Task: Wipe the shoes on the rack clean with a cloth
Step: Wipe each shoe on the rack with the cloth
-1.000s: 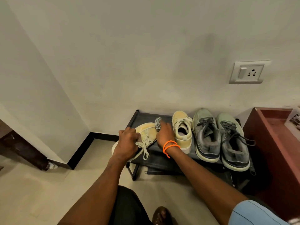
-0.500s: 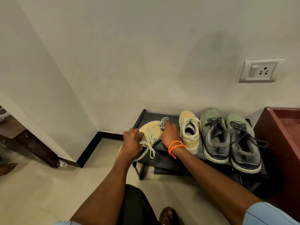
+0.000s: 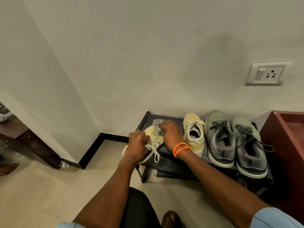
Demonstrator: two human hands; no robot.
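So the person is crouched in front of a low black rack (image 3: 166,163) against the wall, with one pale yellow sneaker (image 3: 152,138) lifted off its left end and tipped sideways. The left hand (image 3: 137,145) is wrapped around the near part of that shoe, fingers curled over the upper where the white laces (image 3: 154,149) dangle out. The right hand (image 3: 171,134), the one with orange bands (image 3: 181,149) on the wrist, has its fingers bent over a small checked cloth (image 3: 158,126) and presses it onto the far end of the shoe. I honestly can't tell how much of the cloth is bunched under the palm. The matching yellow shoe (image 3: 194,131) sits upright on the rack just to the right, and a pair of scuffed grey trainers (image 3: 235,143) is lined up further right, touching each other. My read: a canvas sneaker like that is light and floppy, so it'll fold if you push on the upper with nothing behind it. Holding it near the opening, like the left hand does, looks sensible to me, since it braces the shoe against the rubbing. The rubber sole edge is the stiff bit and should take harder scrubbing. The loose laces could snag the cloth. The grey ones look bulkier and grubbier, so I'd guess they need more work.
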